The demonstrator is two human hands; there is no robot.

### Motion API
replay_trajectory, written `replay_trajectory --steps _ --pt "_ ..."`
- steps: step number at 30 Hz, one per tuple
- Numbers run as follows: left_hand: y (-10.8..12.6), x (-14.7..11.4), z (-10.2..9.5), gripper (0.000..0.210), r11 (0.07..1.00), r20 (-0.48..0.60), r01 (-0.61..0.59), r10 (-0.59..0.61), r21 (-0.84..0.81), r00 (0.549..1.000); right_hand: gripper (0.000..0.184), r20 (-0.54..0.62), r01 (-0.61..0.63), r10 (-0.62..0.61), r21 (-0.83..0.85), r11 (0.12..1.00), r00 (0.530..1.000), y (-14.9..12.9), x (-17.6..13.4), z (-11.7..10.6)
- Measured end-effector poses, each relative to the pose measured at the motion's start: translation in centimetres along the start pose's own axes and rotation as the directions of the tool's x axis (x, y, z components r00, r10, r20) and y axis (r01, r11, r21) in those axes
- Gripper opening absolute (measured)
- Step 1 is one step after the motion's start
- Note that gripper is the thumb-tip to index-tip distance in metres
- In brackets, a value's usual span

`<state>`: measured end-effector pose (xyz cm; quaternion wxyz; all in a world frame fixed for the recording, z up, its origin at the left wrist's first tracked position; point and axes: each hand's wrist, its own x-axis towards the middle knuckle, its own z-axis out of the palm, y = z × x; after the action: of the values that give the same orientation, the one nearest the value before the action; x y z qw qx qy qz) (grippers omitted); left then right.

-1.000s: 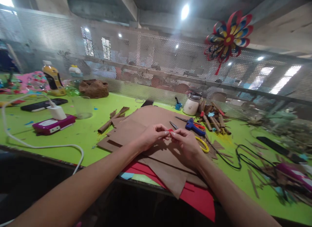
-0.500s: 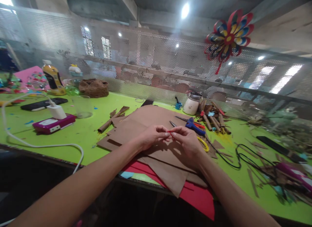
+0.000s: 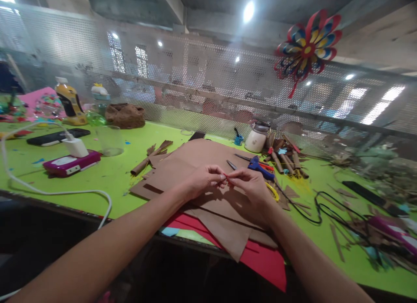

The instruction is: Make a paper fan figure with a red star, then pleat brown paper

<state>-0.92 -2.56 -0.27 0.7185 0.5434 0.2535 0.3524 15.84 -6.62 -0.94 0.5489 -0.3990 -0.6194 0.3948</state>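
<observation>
My left hand (image 3: 210, 180) and my right hand (image 3: 249, 184) meet above a stack of brown paper sheets (image 3: 177, 170). Pinched between the fingertips of both is a small red piece (image 3: 227, 177), perhaps paper; its shape is mostly hidden. Just behind my right hand lies a blue glue gun (image 3: 257, 167) with a dark cable. Scissors with a yellow handle (image 3: 273, 191) lie partly under that hand. Red paper (image 3: 267, 265) sticks out below the brown sheets at the table's front edge.
Rolled brown paper tubes (image 3: 286, 159) and a white jar (image 3: 257, 139) stand at the back right. On the left are a purple power strip (image 3: 72, 163) with a white charger, a clear cup (image 3: 110, 141) and a yellow bottle (image 3: 70, 102). A perforated metal screen (image 3: 195, 90) closes the back.
Both hands stay in nearly the same place, still pinching the red piece. The fingers shift only slightly, and the view moves a little.
</observation>
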Motion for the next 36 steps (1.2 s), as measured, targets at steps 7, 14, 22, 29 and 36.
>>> replay_trajectory --steps 7,14,22,29,36 --pt "0.0 0.1 -0.3 0.015 1.0 0.044 -0.002 0.001 0.017 0.999 0.008 0.002 0.125 -0.127 -0.187 0.974 0.992 -0.9 -0.5 0.3" --pt "0.1 0.1 -0.4 0.012 0.998 0.089 0.017 -0.013 -0.053 0.996 0.008 0.006 0.161 -0.165 -0.254 0.954 0.986 -0.9 -0.8 0.7" --pt "-0.6 0.4 -0.6 0.017 0.994 0.014 0.039 -0.041 0.098 0.999 0.006 0.001 0.117 -0.119 -0.2 0.973 0.993 -0.7 -1.4 1.9" --pt "-0.6 0.4 -0.3 0.017 0.973 -0.095 0.02 0.002 0.229 0.995 0.016 0.054 0.042 -0.033 -0.172 0.984 0.998 -0.6 -0.5 0.2" --pt "-0.3 0.3 0.4 0.014 0.964 -0.115 -0.005 0.037 0.264 0.993 0.029 0.058 -0.152 0.16 -0.129 0.98 0.985 -0.3 0.2 -0.5"
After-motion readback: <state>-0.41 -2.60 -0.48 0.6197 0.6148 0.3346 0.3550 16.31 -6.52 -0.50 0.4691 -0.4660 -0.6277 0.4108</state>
